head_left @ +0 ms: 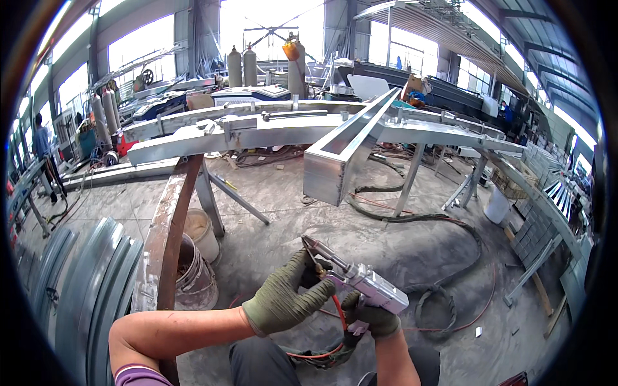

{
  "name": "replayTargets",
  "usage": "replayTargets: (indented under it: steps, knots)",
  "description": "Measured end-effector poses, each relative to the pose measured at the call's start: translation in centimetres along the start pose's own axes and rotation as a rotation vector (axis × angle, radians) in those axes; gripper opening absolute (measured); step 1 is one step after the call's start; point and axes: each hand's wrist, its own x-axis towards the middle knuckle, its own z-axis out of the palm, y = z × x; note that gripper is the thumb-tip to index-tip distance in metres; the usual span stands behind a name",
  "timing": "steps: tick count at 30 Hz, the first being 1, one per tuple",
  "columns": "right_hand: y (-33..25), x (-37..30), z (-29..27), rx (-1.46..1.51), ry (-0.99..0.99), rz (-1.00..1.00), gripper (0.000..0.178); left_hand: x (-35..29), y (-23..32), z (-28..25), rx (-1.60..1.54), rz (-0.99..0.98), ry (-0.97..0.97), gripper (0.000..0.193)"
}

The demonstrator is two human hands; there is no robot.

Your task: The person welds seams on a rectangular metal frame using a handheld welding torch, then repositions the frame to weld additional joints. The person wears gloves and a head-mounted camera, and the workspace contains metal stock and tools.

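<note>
My right hand [373,317], in a dark green glove, is closed round the grip of a silver hand-held welding gun [373,287]. Its boxy body points up and left, ending in a narrow dark-tipped nozzle. My left hand [280,293], gloved too, is at the front of the gun with its fingers curled by the nozzle and wire guide. The fingertips are partly hidden, so their exact grip does not show. A red hose and dark cable [322,360] run below the gun. Beyond it, a shiny rectangular metal profile [328,177] juts toward me from the bench.
A long metal beam [270,133] spans the supports ahead. At left stand a rusty beam [161,238], buckets [196,286] and curved metal sheets [87,293]. Cable loops [444,219] lie on the floor at right. Gas cylinders [250,67] stand far back; a person [44,145] is at far left.
</note>
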Motion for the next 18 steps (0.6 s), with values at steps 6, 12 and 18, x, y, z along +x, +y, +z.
replayTargets:
  steps: [6, 12, 18]
  knots:
    - [-1.8, -0.7, 4.9, -0.305, 0.135, -0.165, 0.047, 2.0, -0.9, -0.6, -0.371, -0.188, -0.037, 0.055]
    - [-1.9, -0.9, 5.8, -0.364, 0.221, -0.202, 0.031, 0.6, -3.2, 0.1, -0.273, -0.207, 0.02, 0.081]
    - [-2.1, -1.5, 4.1, -0.201, 0.199, -0.189, 0.041, 0.0, -3.3, 0.0, 0.1, -0.013, -0.041, 0.087]
